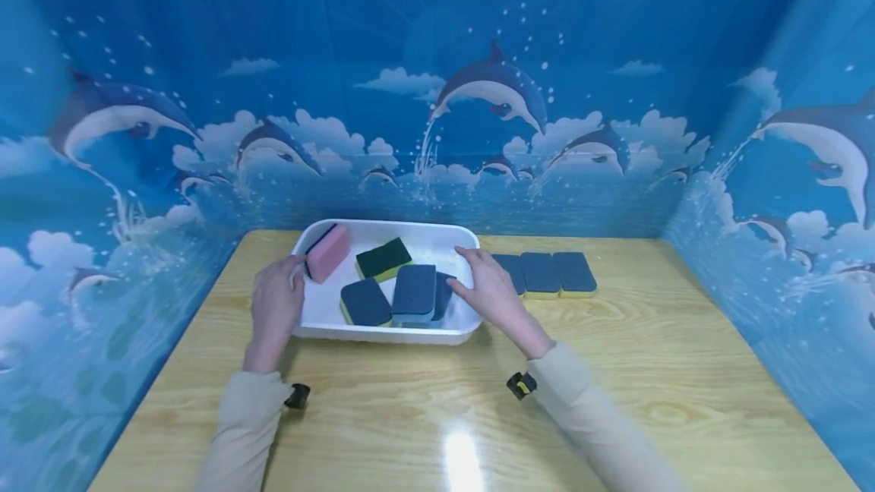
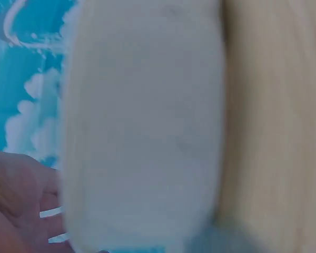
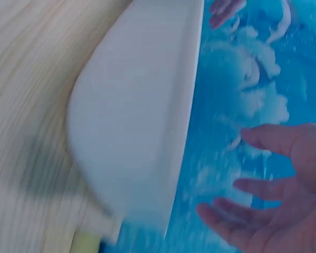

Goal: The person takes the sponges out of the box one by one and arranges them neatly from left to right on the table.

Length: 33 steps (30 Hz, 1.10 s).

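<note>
A white plastic basin (image 1: 390,334) stands on the table with several sponges in it. Inside, a pink sponge (image 1: 330,252) leans at the left end, and a dark green and yellow sponge (image 1: 384,258) lies toward the back. Dark grey-topped sponges (image 1: 414,288) lie at the front, one partly covering another. At the basin's left rim is my left hand (image 1: 276,294); its fingertips are partly hidden behind the rim in the left wrist view. My right hand (image 1: 497,291) is at the right end with fingers spread, apart from the rim in the right wrist view.
A row of dark-topped yellow sponges (image 1: 541,273) lies on the wooden table (image 1: 383,416) right of the basin, partly hidden by my right hand. Blue dolphin-printed curtains (image 1: 383,120) enclose the table's back and sides. Both wrists carry small black devices (image 1: 522,384).
</note>
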Motion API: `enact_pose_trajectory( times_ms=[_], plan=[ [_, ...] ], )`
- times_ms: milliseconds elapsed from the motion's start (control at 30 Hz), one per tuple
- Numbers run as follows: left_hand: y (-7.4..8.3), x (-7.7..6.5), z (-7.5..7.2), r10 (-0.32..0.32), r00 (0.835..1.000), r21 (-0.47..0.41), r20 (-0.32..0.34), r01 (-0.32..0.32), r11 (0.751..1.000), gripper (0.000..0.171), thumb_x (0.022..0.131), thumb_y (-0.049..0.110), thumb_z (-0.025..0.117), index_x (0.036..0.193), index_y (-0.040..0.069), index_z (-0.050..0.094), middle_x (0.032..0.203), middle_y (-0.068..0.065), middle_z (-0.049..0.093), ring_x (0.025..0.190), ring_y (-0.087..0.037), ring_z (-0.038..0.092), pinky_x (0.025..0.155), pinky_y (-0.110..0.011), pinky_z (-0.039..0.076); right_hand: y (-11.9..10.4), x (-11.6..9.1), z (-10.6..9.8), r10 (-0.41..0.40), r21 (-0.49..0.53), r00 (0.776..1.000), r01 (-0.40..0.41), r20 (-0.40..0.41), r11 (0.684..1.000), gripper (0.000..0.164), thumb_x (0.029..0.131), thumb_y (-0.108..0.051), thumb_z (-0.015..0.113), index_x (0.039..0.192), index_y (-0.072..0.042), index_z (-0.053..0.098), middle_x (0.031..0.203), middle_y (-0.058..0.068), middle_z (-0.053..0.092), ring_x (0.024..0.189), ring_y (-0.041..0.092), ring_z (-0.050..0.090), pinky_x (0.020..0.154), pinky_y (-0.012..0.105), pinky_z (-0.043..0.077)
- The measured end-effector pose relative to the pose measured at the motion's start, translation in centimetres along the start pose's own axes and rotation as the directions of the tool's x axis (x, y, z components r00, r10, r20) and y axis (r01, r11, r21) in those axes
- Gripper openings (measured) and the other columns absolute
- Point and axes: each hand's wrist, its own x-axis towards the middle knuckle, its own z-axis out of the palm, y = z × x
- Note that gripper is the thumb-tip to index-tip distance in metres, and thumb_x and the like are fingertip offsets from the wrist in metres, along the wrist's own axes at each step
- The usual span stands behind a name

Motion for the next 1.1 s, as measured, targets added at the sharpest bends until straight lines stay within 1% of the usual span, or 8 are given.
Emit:
enact_pose_trajectory(
  times_ms=[100,267,367,467,600,833,967,1100],
  plan=[
    [-1.3,-0.1,-0.1,-0.038,0.997,0.042,0.063,0.036,0.998,0.041,0.104,0.006,0.047,0.143,-0.007,0.049,0.146,-0.033,0.046,0.132,-0.052,0.045,0.107,-0.064,0.038,-2.3,0.4,1.1,0.042,-0.039,0.998,-0.04,0.043,0.998,0.072,0.097,-0.034,0.07,0.155,-0.006,0.039,0.149,0.024,0.047,0.117,0.04,0.062,0.096,0.053,0.053],
    [-1.9,-0.1,0.4,-0.089,0.981,0.08,0.171,0.076,0.994,0.053,0.105,0.009,0.045,0.154,-0.008,0.03,0.152,-0.036,0.033,0.135,-0.054,0.04,0.104,-0.068,0.039,-5.2,1.1,2.7,0.123,-0.138,0.976,-0.099,0.177,0.985,0.083,0.097,-0.045,0.067,0.16,-0.007,0.027,0.161,0.026,0.03,0.117,0.042,0.062,0.096,0.051,0.054],
    [-2.0,-0.1,0.6,-0.09,0.978,0.099,0.19,0.073,0.992,0.057,0.106,0.01,0.044,0.156,-0.008,0.024,0.153,-0.037,0.03,0.134,-0.056,0.04,0.104,-0.068,0.039,-6.4,1.5,3.8,0.137,-0.213,0.964,-0.088,0.228,0.973,0.086,0.096,-0.051,0.065,0.159,-0.006,0.029,0.161,0.027,0.028,0.104,0.04,0.068,0.085,0.047,0.058],
    [-2.0,-0.1,0.6,-0.087,0.976,0.125,0.197,0.063,0.99,0.058,0.106,0.01,0.044,0.157,-0.008,0.022,0.153,-0.037,0.029,0.131,-0.056,0.042,0.102,-0.068,0.04,-7.2,1.7,4.9,0.127,-0.318,0.962,-0.045,0.241,0.947,0.091,0.093,-0.06,0.064,0.156,0.0,0.035,0.159,0.029,0.033,0.102,0.036,0.069,0.076,0.041,0.061],
    [-1.8,0.0,0.6,-0.096,0.972,0.141,0.213,0.067,0.988,0.059,0.107,0.011,0.044,0.157,-0.007,0.02,0.155,-0.037,0.028,0.131,-0.056,0.043,0.102,-0.067,0.041,-7.7,1.7,6.3,0.13,-0.41,0.966,-0.027,0.225,0.912,0.098,0.088,-0.064,0.066,0.152,0.004,0.039,0.157,0.029,0.036,0.116,0.035,0.064,0.078,0.038,0.061],
    [-1.7,0.0,0.8,-0.121,0.965,0.136,0.232,0.091,0.987,0.06,0.107,0.011,0.044,0.158,-0.006,0.018,0.156,-0.036,0.025,0.134,-0.055,0.04,0.104,-0.066,0.041,-7.4,1.5,6.6,0.136,-0.327,0.965,-0.057,0.226,0.943,0.094,0.088,-0.049,0.076,0.153,0.006,0.037,0.16,0.03,0.029,0.132,0.044,0.051,0.092,0.044,0.058],
    [-1.7,0.0,0.8,-0.129,0.964,0.144,0.234,0.097,0.985,0.06,0.107,0.012,0.044,0.158,-0.005,0.017,0.156,-0.036,0.025,0.134,-0.055,0.041,0.104,-0.066,0.041,-6.6,1.4,5.7,0.08,-0.231,0.974,-0.029,0.212,0.973,0.085,0.089,-0.044,0.075,0.152,0.002,0.04,0.159,0.026,0.033,0.135,0.046,0.046,0.098,0.048,0.054],
    [-1.8,0.0,0.7,-0.122,0.964,0.141,0.236,0.09,0.986,0.062,0.107,0.013,0.046,0.158,-0.006,0.017,0.156,-0.036,0.024,0.133,-0.055,0.042,0.102,-0.067,0.042,-5.6,1.1,4.4,-0.001,-0.128,0.99,0.02,0.143,0.992,0.072,0.091,-0.038,0.073,0.149,-0.003,0.048,0.154,0.021,0.042,0.129,0.043,0.05,0.097,0.049,0.053]
  ],
)
